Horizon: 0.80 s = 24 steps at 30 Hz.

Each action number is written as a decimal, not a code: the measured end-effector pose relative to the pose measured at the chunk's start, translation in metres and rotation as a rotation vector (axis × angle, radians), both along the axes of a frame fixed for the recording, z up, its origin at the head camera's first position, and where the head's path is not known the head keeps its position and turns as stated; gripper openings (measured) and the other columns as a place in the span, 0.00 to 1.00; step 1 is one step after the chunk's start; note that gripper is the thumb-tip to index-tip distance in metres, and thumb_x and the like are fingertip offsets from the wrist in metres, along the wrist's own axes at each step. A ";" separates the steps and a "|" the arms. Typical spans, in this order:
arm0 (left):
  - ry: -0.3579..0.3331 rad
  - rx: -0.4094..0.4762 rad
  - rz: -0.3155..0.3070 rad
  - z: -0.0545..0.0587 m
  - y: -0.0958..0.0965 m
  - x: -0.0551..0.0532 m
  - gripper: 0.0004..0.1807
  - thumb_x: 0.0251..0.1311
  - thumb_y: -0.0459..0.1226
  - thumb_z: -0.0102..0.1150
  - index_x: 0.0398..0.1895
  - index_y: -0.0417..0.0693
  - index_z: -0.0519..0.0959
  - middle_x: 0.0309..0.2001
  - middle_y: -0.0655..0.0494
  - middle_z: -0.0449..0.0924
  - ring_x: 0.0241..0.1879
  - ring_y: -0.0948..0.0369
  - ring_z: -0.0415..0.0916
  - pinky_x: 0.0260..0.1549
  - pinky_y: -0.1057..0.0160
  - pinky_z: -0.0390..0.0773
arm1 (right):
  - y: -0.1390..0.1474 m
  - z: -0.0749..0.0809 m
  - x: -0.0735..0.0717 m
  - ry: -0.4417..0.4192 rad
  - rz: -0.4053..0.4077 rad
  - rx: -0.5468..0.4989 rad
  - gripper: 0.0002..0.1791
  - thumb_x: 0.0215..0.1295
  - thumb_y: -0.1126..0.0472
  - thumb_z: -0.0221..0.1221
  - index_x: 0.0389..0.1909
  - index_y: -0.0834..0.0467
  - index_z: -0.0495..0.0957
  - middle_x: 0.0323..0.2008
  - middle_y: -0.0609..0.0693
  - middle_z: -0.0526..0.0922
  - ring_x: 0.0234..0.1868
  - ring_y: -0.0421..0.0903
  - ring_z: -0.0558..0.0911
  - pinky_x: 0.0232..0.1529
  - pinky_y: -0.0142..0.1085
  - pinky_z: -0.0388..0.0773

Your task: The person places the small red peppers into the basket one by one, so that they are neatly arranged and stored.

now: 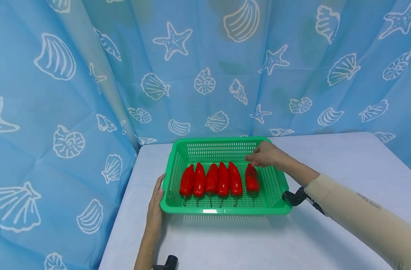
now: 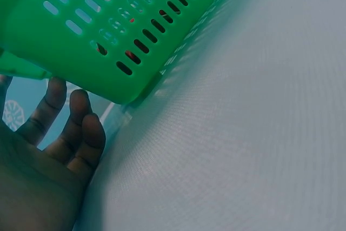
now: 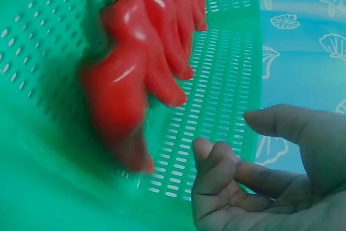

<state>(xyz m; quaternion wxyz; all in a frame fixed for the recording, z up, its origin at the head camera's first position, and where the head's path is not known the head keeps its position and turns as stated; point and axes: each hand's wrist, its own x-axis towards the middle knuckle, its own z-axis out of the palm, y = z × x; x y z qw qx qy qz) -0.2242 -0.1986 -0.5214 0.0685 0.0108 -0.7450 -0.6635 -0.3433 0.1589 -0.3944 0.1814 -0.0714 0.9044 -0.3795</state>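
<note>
Several long red peppers lie side by side in a green plastic basket, stems toward the near side. The rightmost red pepper lies a little apart from the others and looks blurred in the right wrist view. Just beyond its tip is my right hand, over the basket's right part. In the right wrist view, thumb and fingers stand apart with nothing between them. My left hand rests against the basket's left side. Its loosely bent fingers reach the underside of the rim; the thumb is hidden in the left wrist view.
A white cloth covers the table under the basket. Behind and to the left hangs a blue curtain with white shells and starfish. The basket's side walls stand up around the peppers.
</note>
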 end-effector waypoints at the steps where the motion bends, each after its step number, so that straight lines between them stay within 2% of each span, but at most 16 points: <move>1: -0.002 0.002 -0.001 -0.001 0.000 0.000 0.30 0.73 0.64 0.33 0.76 0.78 0.56 0.76 0.70 0.52 0.77 0.60 0.43 0.69 0.34 0.44 | 0.000 0.000 0.001 0.003 0.004 0.003 0.16 0.71 0.57 0.59 0.28 0.65 0.84 0.18 0.52 0.79 0.22 0.45 0.75 0.32 0.40 0.75; 4: -0.006 0.007 -0.007 -0.002 0.001 0.001 0.29 0.73 0.63 0.33 0.75 0.80 0.57 0.76 0.70 0.52 0.77 0.60 0.43 0.69 0.35 0.45 | 0.003 0.001 0.005 0.025 0.036 0.006 0.15 0.72 0.56 0.58 0.38 0.66 0.85 0.24 0.53 0.82 0.30 0.49 0.79 0.41 0.45 0.78; 7: 0.000 0.007 -0.009 -0.002 0.000 0.001 0.28 0.73 0.63 0.33 0.75 0.80 0.57 0.76 0.70 0.52 0.77 0.60 0.43 0.69 0.34 0.45 | 0.007 0.006 0.011 0.062 0.069 0.001 0.16 0.73 0.56 0.56 0.47 0.65 0.85 0.33 0.53 0.85 0.40 0.54 0.81 0.49 0.50 0.77; 11: 0.013 0.002 -0.009 0.000 -0.001 0.000 0.28 0.74 0.62 0.32 0.76 0.80 0.56 0.76 0.70 0.52 0.77 0.60 0.43 0.69 0.34 0.45 | 0.014 0.011 0.019 0.106 0.087 -0.041 0.17 0.74 0.55 0.55 0.50 0.62 0.84 0.42 0.54 0.85 0.47 0.57 0.80 0.53 0.52 0.76; 19: 0.024 -0.005 -0.008 -0.003 -0.005 -0.003 0.28 0.73 0.64 0.31 0.75 0.81 0.57 0.76 0.71 0.52 0.77 0.61 0.44 0.69 0.34 0.44 | 0.032 0.004 0.038 0.180 0.130 -0.123 0.14 0.74 0.55 0.57 0.52 0.59 0.82 0.47 0.55 0.83 0.49 0.57 0.80 0.52 0.52 0.78; 24: 0.028 -0.012 -0.001 -0.005 -0.006 -0.004 0.29 0.73 0.64 0.29 0.75 0.81 0.56 0.76 0.72 0.52 0.77 0.62 0.43 0.69 0.35 0.43 | 0.041 -0.005 0.051 0.232 0.109 -0.128 0.14 0.74 0.54 0.57 0.51 0.58 0.83 0.47 0.53 0.84 0.47 0.53 0.81 0.49 0.47 0.80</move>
